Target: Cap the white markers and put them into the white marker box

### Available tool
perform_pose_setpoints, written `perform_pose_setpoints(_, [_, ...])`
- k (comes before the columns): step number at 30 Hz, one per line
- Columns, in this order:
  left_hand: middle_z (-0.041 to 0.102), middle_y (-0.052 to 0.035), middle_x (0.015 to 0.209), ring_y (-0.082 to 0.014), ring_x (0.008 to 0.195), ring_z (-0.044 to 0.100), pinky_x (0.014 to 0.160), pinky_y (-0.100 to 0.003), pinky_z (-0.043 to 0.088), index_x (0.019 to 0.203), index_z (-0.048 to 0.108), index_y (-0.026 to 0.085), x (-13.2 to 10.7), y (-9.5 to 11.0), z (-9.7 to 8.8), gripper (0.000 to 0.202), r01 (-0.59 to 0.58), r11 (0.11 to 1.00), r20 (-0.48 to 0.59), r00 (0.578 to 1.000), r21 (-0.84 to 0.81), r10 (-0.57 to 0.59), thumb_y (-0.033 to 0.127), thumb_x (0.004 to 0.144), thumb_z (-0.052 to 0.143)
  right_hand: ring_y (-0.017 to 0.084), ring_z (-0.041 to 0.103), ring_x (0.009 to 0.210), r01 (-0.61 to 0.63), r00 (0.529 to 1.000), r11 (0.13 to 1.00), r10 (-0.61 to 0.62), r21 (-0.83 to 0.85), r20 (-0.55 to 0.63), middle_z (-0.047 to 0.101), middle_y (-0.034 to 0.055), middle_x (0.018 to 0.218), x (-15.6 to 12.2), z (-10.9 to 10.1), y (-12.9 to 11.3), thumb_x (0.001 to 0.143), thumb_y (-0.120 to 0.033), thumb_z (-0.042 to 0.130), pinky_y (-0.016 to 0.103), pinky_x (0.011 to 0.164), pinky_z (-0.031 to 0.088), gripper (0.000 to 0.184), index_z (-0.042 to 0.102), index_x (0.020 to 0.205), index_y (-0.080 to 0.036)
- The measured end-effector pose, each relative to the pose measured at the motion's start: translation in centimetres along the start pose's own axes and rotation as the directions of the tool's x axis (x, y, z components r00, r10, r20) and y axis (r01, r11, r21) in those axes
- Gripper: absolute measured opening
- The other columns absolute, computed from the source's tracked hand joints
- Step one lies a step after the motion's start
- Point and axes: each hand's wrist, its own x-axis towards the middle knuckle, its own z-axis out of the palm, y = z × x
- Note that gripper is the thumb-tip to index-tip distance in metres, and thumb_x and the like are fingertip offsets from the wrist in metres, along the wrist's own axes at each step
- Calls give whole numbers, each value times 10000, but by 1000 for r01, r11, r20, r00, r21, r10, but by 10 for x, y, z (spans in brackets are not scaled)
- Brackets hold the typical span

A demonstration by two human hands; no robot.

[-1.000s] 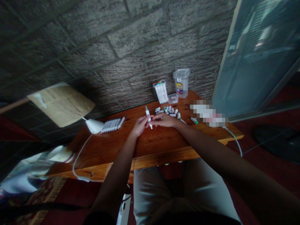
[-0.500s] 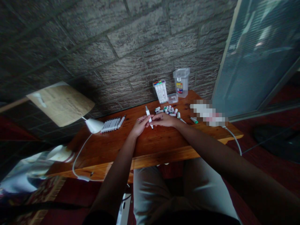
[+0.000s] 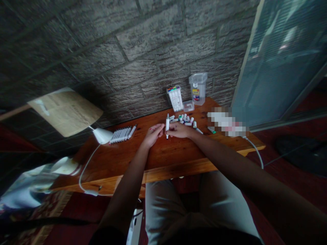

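Observation:
My right hand [image 3: 181, 130] grips a white marker [image 3: 167, 125] between thumb and fingers, just above the wooden table [image 3: 163, 156]. The marker stands nearly upright, with a grey upper end and a dark lower tip. Close on its left is my left hand [image 3: 153, 135], its fingers curled and pressed together; whatever they may hold is too small to make out. Behind my right hand lies a loose pile of short white marker caps [image 3: 188, 119], some with green or pink ends. To the left, several white markers [image 3: 121, 134] lie side by side in a row.
Against the stone wall stand a clear case of markers [image 3: 175, 99], a small clear lid [image 3: 188, 106] and a clear plastic container [image 3: 198, 89]. A lamp [image 3: 102, 135] with a paper shade is at the left, its cord over the table edge. A paper cup [image 3: 65, 166] sits front left.
The marker has passed from between both hands into my right hand and stands more upright. My left fingers have come off it, leaving a small gap.

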Motion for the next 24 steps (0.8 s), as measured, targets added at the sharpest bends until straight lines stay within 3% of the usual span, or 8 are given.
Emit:
perform_pose_setpoints(3, [498, 39, 540, -56, 484, 379, 490, -223, 231, 714, 656, 145, 0, -1, -1, 466, 6, 1000, 3, 1000, -3, -6, 586, 738, 802, 127, 607, 680, -1, 1000, 1000, 1, -31, -18, 713, 41, 865, 1, 1, 3, 861, -290, 592, 241, 619, 478, 201, 691, 936, -132])
perform_pose_setpoints(8, [504, 47, 528, -61, 472, 374, 487, -227, 221, 921, 737, 135, 1, 0, 0, 517, 33, 999, -39, 999, -29, -34, 600, 707, 814, 115, 547, 663, -18, 981, 982, -19, -191, -191, 643, -3, 726, 2, 1, 9, 833, -233, 605, 223, 617, 405, 120, 667, 849, -133])
perform_pose_setpoints(11, [505, 45, 523, -62, 470, 376, 487, -228, 220, 951, 750, 129, 1, 0, 0, 534, 40, 999, -45, 998, -36, -42, 598, 706, 814, 108, 510, 641, -34, 970, 971, -25, -237, -241, 604, -17, 688, 3, 1, 10, 822, -232, 623, 220, 601, 372, 111, 670, 831, -131])
perform_pose_setpoints(14, [500, 47, 517, -58, 462, 378, 481, -226, 221, 932, 751, 127, 2, 0, 0, 531, 36, 998, -46, 998, -48, -38, 602, 703, 817, 110, 515, 632, -27, 973, 979, -20, -200, -230, 629, -6, 697, 2, 1, 8, 832, -257, 626, 223, 594, 380, 141, 681, 835, -127])
perform_pose_setpoints(20, [508, 43, 531, -54, 460, 395, 460, -213, 244, 752, 680, 139, 3, 0, 1, 529, 64, 995, -77, 995, -79, -71, 637, 655, 831, 127, 595, 683, 52, 997, 998, -54, -38, -53, 736, 51, 864, 0, 3, 2, 860, -470, 675, 234, 630, 448, 359, 747, 955, -131])
perform_pose_setpoints(24, [491, 45, 531, -51, 465, 404, 456, -208, 260, 614, 566, 154, 3, 1, 3, 562, 70, 994, -84, 994, -82, -77, 648, 634, 834, 142, 601, 718, 79, 993, 993, -87, -92, -85, 724, 45, 826, 1, 4, 6, 834, -519, 702, 240, 648, 435, 406, 763, 943, -133])
